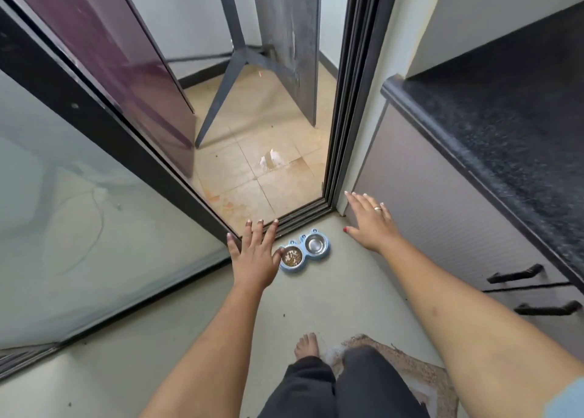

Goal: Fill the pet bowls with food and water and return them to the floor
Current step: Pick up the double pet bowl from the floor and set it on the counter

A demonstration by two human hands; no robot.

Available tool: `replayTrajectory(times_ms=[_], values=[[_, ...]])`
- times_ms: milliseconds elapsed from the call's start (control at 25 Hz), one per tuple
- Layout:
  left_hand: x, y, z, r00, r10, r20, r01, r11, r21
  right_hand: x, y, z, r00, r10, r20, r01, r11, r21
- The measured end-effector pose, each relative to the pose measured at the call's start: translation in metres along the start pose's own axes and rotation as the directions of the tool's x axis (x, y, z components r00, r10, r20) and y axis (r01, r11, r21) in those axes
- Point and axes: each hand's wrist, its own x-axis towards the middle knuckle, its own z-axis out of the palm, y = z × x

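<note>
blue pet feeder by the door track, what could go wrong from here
The blue feeder sits close to the sliding door track, so anyone stepping through could kick it and scatter the kibble.
The steel cup may hold water, though I cannot tell; a knock could wet the floor by the bare foot.

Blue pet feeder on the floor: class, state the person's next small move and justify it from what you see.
Probably bend and bring both open hands down to the ends of the blue feeder. The left hand and right hand hover above it holding nothing. Its kibble bowl is filled; the second bowl shows shiny steel, and whether it holds water cannot be told.
</note>
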Motion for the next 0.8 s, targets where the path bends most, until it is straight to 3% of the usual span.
replayTrajectory(times_ms=[240, 400, 640, 800], values=[[0.028, -0.011, 0.053, 0.986, -0.088, 0.138, 0.095, 0.994, -0.046, 0.046, 0.016, 0.054, 0.993, -0.004, 0.119, 0.001, 1.000, 0.018], [0.065, -0.015, 0.112, 0.971, -0.072, 0.228, 0.082, 0.996, -0.035, 0.093, 0.034, 0.112, 0.985, 0.018, 0.171, -0.026, 0.999, 0.046], [0.139, -0.027, 0.269, 0.937, -0.174, 0.303, 0.240, 0.951, -0.197, 0.188, 0.077, 0.250, 0.976, 0.005, 0.220, -0.014, 0.999, 0.037], [0.187, -0.040, 0.385, 0.902, -0.210, 0.378, 0.331, 0.898, -0.290, 0.243, 0.110, 0.352, 0.990, 0.000, 0.139, -0.004, 1.000, 0.024]])
